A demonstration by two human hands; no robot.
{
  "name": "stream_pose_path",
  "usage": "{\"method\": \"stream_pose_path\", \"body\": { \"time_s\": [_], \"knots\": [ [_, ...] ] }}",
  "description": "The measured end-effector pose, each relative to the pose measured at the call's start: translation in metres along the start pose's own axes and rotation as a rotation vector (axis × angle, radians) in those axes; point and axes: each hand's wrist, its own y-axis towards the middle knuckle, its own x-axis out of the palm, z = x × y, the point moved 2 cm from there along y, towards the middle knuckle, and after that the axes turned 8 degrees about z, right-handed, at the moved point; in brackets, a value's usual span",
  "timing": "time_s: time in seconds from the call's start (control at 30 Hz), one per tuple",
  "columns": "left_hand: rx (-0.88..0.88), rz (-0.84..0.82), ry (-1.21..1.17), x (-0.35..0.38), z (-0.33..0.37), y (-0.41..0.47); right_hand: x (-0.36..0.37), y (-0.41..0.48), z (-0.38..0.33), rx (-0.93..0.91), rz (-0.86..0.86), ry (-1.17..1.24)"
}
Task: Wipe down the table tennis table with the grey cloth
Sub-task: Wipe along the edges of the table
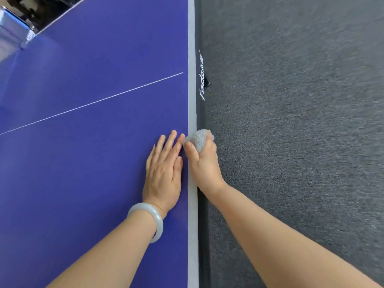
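We note the table (pixel 83 96): blue top, seen from above along one long side; a white stripe (pixel 192 59) borders that side; a thin white line (pixel 93 103) crosses the top at a slant and ends just short of the stripe.

Left hand (pixel 164 173): lies palm down on the blue top, just beside the stripe; fingers straight and close together, holding nothing; a pale bangle (pixel 148 222) sits on the wrist.

Right hand (pixel 204 163): at the table's edge, just beside the left hand; fingers and thumb curl round the cloth (pixel 199 138); the thumb lies over the stripe, the rest of the hand hangs past the edge.

Cloth: grey, bunched into a ball in the right hand; it sits at the outer side of the stripe, touching or nearly touching the left fingertips (pixel 181 136); we cannot tell whether it presses on the top or on the side of the table.

Below the stripe runs a dark apron (pixel 200 28) with white lettering (pixel 202 84); grey carpet (pixel 301 100) fills the right of the view, smeared by blur.

Top left corner: a pale blurred shape (pixel 12 26) at the far end of the blue top, possibly the net; too blurred to confirm.
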Motion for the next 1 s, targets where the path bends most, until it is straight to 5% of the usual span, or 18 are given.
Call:
{"method": "stream_pose_path", "body": {
  "time_s": [0.23, 0.57, 1.0],
  "knots": [
    [-0.004, -0.027, 0.074, 0.0, 0.001, 0.001, -0.015, -0.129, 0.046, -0.025, -0.088, 0.041],
    [-0.009, -0.044, 0.137, 0.002, 0.0, -0.001, 0.008, 0.069, -0.031, 0.08, 0.006, -0.011],
    [0.03, -0.111, 0.132, -0.009, 0.005, 0.012, 0.007, 0.077, -0.022, 0.108, -0.013, -0.056]
  ]
}}
